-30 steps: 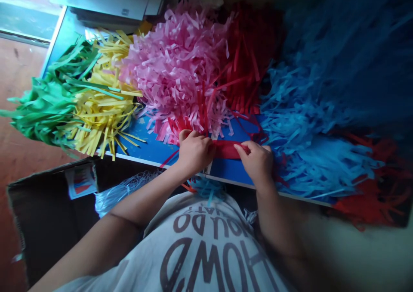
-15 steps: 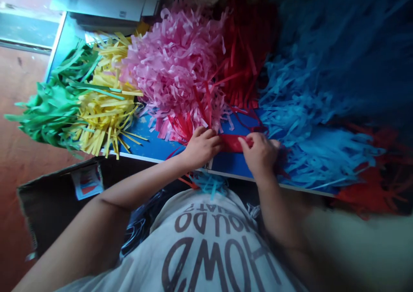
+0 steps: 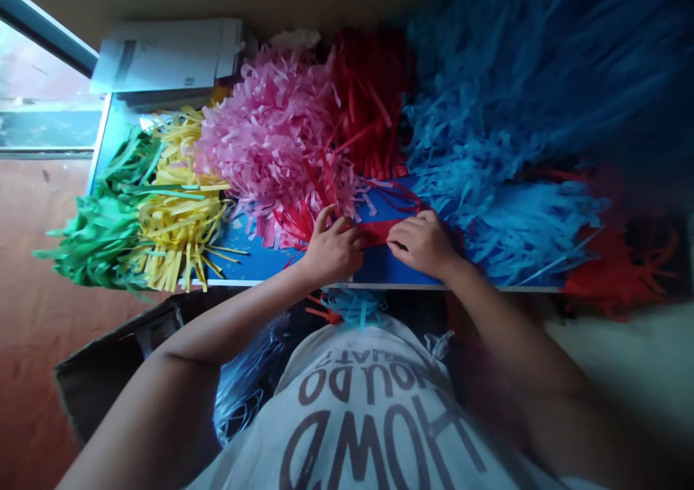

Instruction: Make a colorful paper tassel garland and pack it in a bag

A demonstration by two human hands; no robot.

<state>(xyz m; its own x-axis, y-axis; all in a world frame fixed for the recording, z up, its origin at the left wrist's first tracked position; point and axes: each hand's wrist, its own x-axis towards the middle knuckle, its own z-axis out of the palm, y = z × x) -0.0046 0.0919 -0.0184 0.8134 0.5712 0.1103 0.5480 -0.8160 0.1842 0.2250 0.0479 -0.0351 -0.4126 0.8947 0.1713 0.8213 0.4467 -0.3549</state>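
Observation:
A flat red paper strip (image 3: 377, 233), its fringed ends spreading to the left, stretches between my hands just above the blue tabletop. My left hand (image 3: 333, 248) holds its left part, fingers curled over it and the index finger raised. Pinched fingers of my right hand (image 3: 421, 243) are at its right end; the thumb side faces left. Thin red ribbons (image 3: 395, 195) lie behind the strip. Close behind my left hand rises a heap of pink paper fringe (image 3: 276, 125). Blue fringe (image 3: 520, 226) lies right of my right hand.
Yellow fringe (image 3: 181, 222) and green fringe (image 3: 97, 237) hang over the table's left front edge. A red fringe bundle (image 3: 371, 107) stands at the back, with white boxes or papers (image 3: 163, 56) at back left. More red fringe (image 3: 612, 273) lies at right; a cardboard box (image 3: 103, 363) sits below.
The view has shifted and tilted, showing more of the back wall. My right hand has turned, its wrist swinging out to the right, and still grips the red strip.

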